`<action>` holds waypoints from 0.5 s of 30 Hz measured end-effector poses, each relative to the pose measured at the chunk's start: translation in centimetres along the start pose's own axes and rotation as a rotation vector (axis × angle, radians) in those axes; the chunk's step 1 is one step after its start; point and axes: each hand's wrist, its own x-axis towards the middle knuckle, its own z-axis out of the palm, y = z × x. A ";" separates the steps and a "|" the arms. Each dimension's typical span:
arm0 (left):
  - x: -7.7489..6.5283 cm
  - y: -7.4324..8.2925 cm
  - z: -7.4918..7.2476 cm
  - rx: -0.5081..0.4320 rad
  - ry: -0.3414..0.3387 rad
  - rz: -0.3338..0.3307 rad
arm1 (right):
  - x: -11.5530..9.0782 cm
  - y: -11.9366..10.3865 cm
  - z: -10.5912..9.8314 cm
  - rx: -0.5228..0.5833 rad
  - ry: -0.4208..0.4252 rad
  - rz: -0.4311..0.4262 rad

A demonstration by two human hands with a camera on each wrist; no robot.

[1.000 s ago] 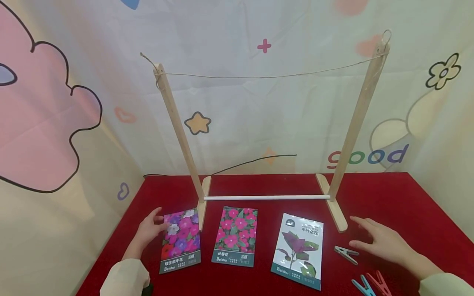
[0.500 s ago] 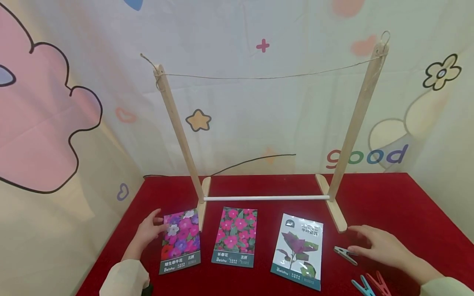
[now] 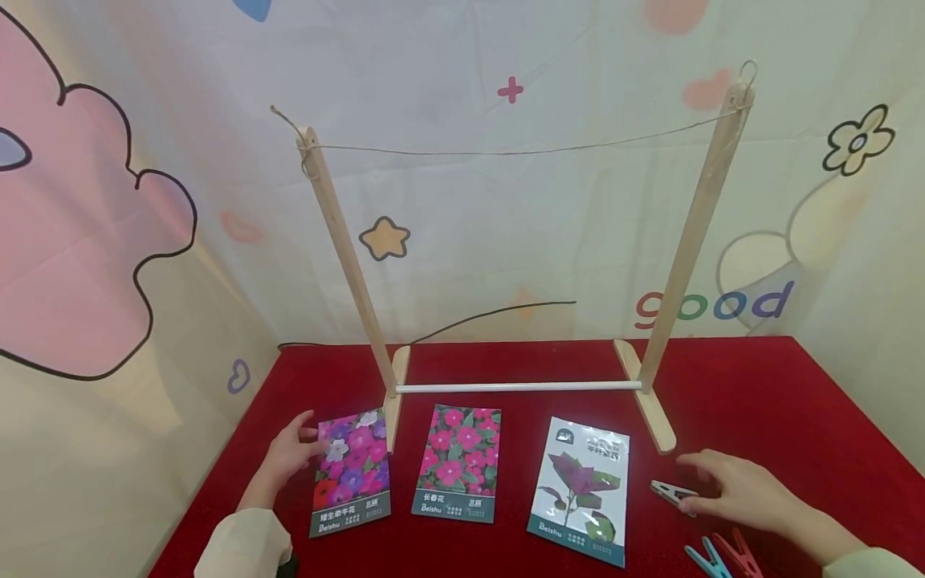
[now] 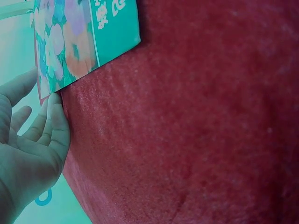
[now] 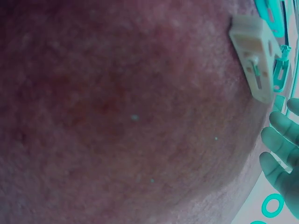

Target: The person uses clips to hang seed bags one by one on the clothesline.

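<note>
On the left, my left hand (image 3: pixel 292 449) rests at the left edge of a flower seed packet (image 3: pixel 352 466), its thumb overlapping the printed blooms. In the left wrist view its fingers (image 4: pixel 58 123) lie at the packet's corner (image 4: pixel 77 51), loosely bent. My right hand (image 3: pixel 747 490) hovers over the right side, index finger and thumb apart around the handle end of a grey clothespin (image 3: pixel 668 491). Separated fingers (image 5: pixel 280 142) show in the right wrist view, near a pale clothespin (image 5: pixel 254 51). Blue (image 3: pixel 708 558) and red (image 3: pixel 739 554) clothespins lie below that hand.
A pink-flower packet (image 3: pixel 457 463) and a white packet with a purple plant (image 3: pixel 580 490) lie on the red cloth (image 3: pixel 506 554). Behind them stands a wooden frame with two posts (image 3: pixel 697 229), a white crossbar (image 3: pixel 516 387) and a string (image 3: pixel 462 152) across the top.
My right hand has moved down and slightly left to the grey clothespin, its index finger bending more and its thumb reaching the clip. The left hand stays at its packet.
</note>
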 end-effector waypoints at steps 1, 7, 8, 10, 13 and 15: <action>0.0 0.0 0.0 0.000 0.001 -0.004 | 0.0 0.0 0.1 0.003 -0.005 -0.005; 0.0 -0.1 0.1 0.000 -0.006 -0.015 | -0.3 -0.1 0.4 0.016 -0.042 0.002; 0.0 -0.1 0.1 -0.001 -0.009 -0.015 | -0.3 -0.1 0.4 0.016 -0.046 0.003; 0.0 0.0 0.1 -0.005 -0.012 -0.014 | -0.3 -0.1 0.5 0.016 -0.051 0.002; 0.0 0.1 0.1 -0.011 -0.015 -0.019 | -0.3 -0.1 0.6 0.021 -0.053 -0.005; 0.0 0.1 0.1 -0.018 -0.017 -0.019 | -0.3 -0.1 0.7 0.021 -0.053 -0.013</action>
